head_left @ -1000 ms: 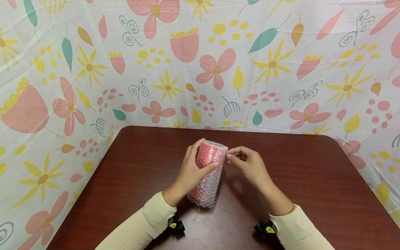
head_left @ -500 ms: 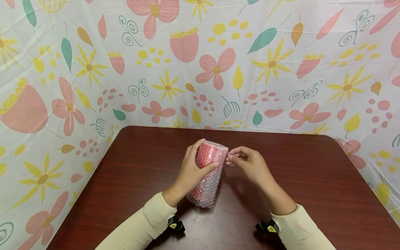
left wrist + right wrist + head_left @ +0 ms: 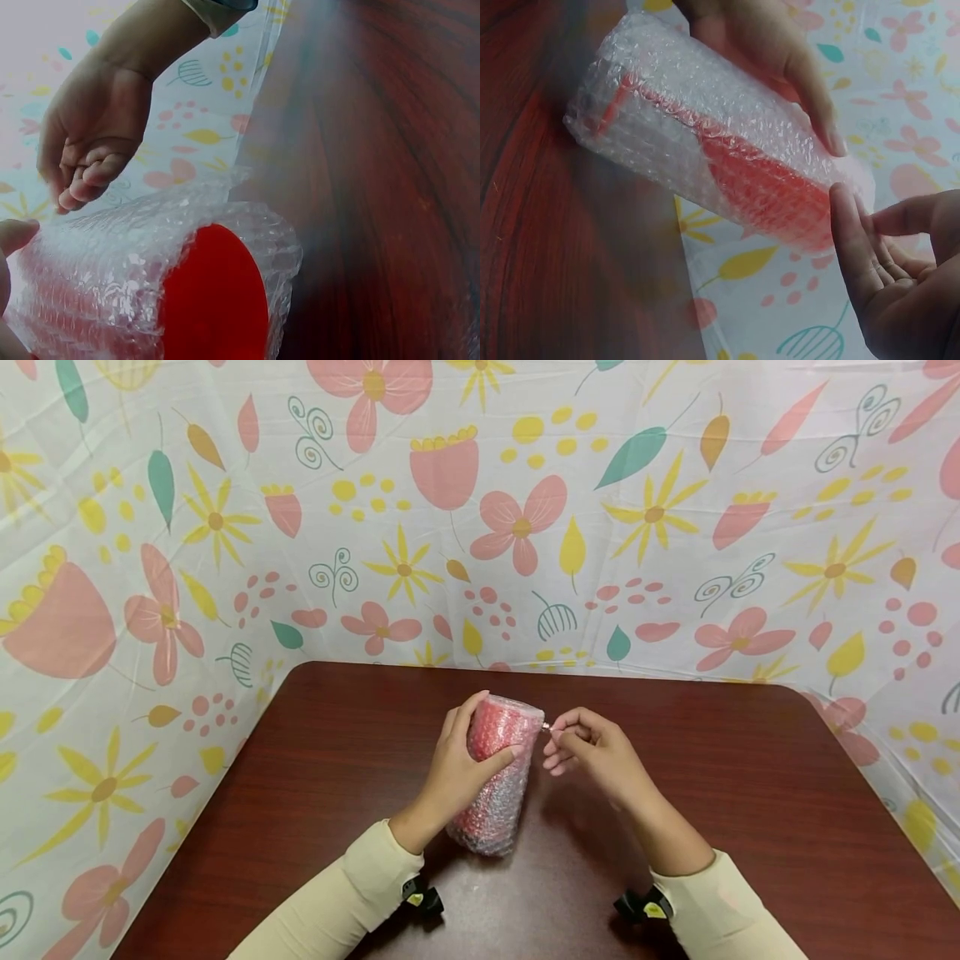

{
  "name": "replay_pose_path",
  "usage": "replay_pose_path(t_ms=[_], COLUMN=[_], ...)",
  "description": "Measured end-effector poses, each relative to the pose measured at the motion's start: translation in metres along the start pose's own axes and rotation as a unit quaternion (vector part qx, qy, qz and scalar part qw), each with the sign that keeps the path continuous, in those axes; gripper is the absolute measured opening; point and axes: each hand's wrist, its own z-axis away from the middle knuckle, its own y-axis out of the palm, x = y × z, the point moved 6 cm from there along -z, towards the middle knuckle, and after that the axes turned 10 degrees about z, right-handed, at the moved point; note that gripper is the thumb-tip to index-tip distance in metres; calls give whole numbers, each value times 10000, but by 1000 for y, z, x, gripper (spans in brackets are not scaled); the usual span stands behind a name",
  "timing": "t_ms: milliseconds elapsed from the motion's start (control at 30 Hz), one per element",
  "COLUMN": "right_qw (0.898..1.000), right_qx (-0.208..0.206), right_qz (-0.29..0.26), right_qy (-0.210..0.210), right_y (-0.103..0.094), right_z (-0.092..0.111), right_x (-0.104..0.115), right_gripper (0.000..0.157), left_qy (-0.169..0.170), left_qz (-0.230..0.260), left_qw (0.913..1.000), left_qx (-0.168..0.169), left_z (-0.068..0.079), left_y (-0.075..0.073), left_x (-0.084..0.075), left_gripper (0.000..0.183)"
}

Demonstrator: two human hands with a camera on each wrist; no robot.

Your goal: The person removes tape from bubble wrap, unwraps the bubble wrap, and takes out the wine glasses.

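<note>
A red and whitish cylinder (image 3: 497, 802) wrapped in bubble wrap (image 3: 667, 82) leans slightly over the table. My left hand (image 3: 455, 768) grips its upper part from the left, thumb across the front. On the other side, my right hand (image 3: 603, 760) pinches a small bit of the wrap at the upper right edge between thumb and forefinger, its other fingers loosely bent. In the left wrist view, the wrap stands open around the cylinder's smooth red end (image 3: 214, 300). What exactly lies between the right fingertips is too small to tell.
The dark reddish-brown table (image 3: 337, 760) has rounded far corners. A floral cloth (image 3: 465, 527) hangs behind it and along both sides. Small black devices sit at both wrists, by the cream sleeves (image 3: 716, 902).
My right hand has drawn slightly away from the cylinder, stretching a small bit of wrap out from its edge. The left hand and the cylinder have shifted only very slightly.
</note>
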Motion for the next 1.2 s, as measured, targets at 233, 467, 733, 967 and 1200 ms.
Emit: replay_pose_path(t_ms=[233, 467, 733, 967, 1200], right_qw=[9996, 9994, 9980, 9969, 9990], right_qx=[-71, 187, 222, 1, 260], right_qz=[284, 271, 572, 782, 356], right_qy=[49, -114, -179, -44, 0], right_y=[0, 4, 2, 0, 6], right_z=[-2, -2, 0, 1, 3], right_x=[-1, 1, 4, 5, 5], right_gripper=[24, 22, 23, 21, 20], left_qy=[-8, 25, 15, 84, 110], left_qz=[-19, -68, -56, -25, -91], left_qw=[10000, 9999, 10000, 9999, 9998], left_qx=[90, 111, 9, -83, -122], left_z=[1, 1, 2, 0, 0], left_y=[1, 2, 2, 0, -2], left_x=[1, -1, -2, -1, -1], left_gripper=[87, 88, 87, 86, 86])
